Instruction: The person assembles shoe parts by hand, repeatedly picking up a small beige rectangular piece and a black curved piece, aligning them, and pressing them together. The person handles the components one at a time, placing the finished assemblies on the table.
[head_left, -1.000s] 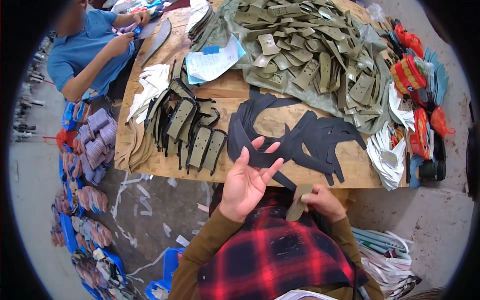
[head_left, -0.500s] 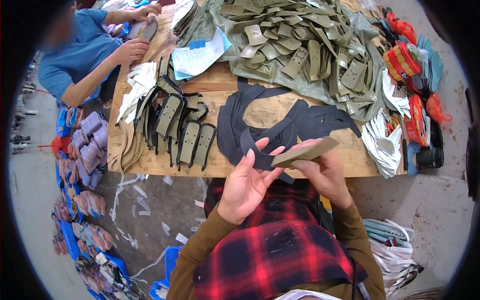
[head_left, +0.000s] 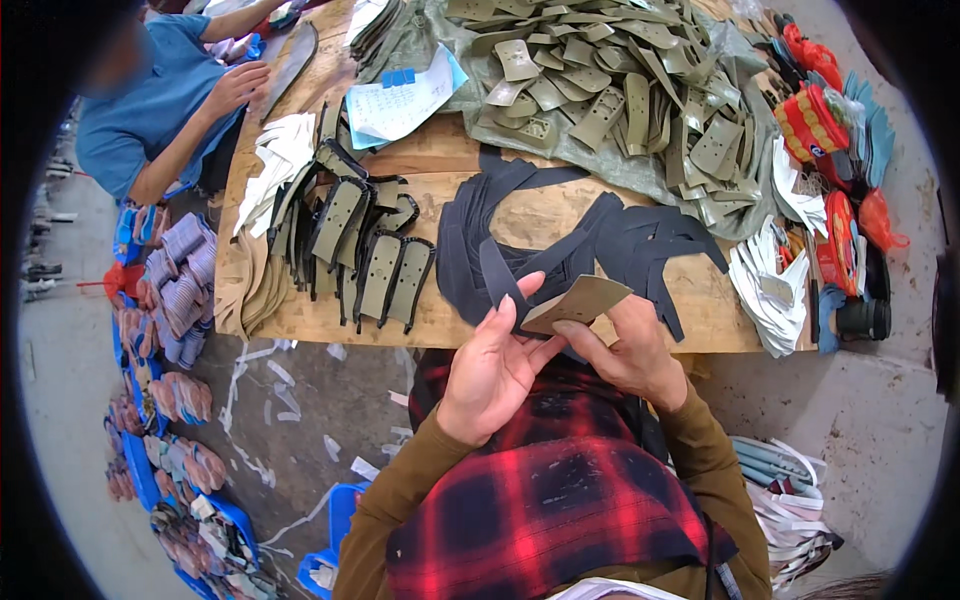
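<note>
In front of my body, at the table's near edge, my right hand (head_left: 640, 352) grips a flat olive piece (head_left: 582, 303) with small holes, thumb on top. My left hand (head_left: 492, 375) is palm up, holding a black fabric strip (head_left: 494, 268) between thumb and fingers; its fingertips meet the left end of the olive piece. The strip's part beneath the piece is hidden. Just beyond lies a coil of black strips (head_left: 462, 235), with more black strips (head_left: 650, 240) fanned to its right. Olive pieces with black edging (head_left: 380, 275) stand stacked left of the coil.
A large heap of olive pieces (head_left: 600, 80) lies on a plastic sheet at the back. A written paper (head_left: 405, 108), white pieces (head_left: 285, 165) and tan pieces (head_left: 245, 290) occupy the left side. White pieces (head_left: 770, 290) lie right. A co-worker in a blue shirt (head_left: 165, 100) sits far left.
My right hand has brought the olive piece left and tilted it, turning its broad face into view beside my left fingers. The co-worker's hands have moved off the curved grey piece.
</note>
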